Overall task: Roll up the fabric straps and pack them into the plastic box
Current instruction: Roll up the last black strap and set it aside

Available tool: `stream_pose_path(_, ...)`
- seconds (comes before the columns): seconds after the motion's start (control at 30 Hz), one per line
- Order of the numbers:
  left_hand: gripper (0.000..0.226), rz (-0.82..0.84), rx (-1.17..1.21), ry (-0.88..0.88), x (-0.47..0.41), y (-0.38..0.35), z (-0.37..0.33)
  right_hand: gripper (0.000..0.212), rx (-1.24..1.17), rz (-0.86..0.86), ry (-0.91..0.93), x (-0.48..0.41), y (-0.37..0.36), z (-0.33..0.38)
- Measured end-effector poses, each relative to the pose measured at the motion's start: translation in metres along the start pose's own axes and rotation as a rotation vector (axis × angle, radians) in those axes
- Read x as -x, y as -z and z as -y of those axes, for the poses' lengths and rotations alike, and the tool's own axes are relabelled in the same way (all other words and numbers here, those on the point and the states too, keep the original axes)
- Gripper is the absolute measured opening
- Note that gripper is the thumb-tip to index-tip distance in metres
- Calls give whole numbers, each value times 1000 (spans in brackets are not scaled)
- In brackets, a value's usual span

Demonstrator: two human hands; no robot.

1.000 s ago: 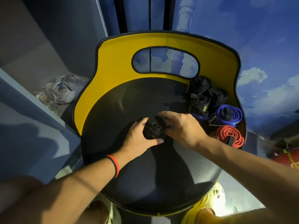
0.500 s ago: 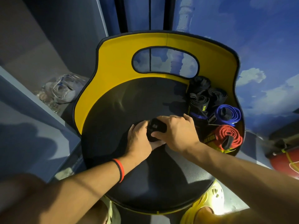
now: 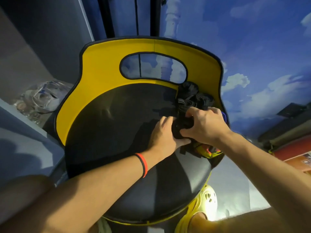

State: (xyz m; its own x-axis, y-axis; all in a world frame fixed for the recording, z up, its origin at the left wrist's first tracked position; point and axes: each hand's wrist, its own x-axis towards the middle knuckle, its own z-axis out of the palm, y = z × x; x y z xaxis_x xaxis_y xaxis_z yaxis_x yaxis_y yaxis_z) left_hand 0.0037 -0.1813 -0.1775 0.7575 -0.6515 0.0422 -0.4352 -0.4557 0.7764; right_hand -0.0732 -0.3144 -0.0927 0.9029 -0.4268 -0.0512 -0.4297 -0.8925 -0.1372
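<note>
Head view: I see the left hand (image 3: 161,133) and right hand (image 3: 205,125) curled tight round the black strap roll (image 3: 180,128) over the chair seat (image 3: 117,132), beside the other straps (image 3: 193,98); I judge the rolling nearly done, boxing next.

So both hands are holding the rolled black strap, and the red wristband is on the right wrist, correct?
No. The head view shows the red wristband on the left wrist. The left hand and right hand do both hold the rolled black strap.

Head-worn view, steeply downward, close above chair seat (image 3: 117,132).
</note>
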Motion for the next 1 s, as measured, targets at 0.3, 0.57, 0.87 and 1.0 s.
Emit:
stream_pose_path(0.3, 63, 74, 106, 23, -8, -7, 2, 44, 228, -67, 86, -5, -3, -21)
stream_pose_path(0.57, 48, -14, 45, -13, -9, -24, 1, 44, 275, -58, 92, -4, -8, -21)
stream_pose_path(0.87, 53, 52, 144, 37, -8, -19, 7, 53, 107, -47, 88, 5, 2, -29)
stream_pose_path(1.0, 59, 56, 154, 50, -6, -15, 8, 41, 28, -107, 108, 2, 8, -29)
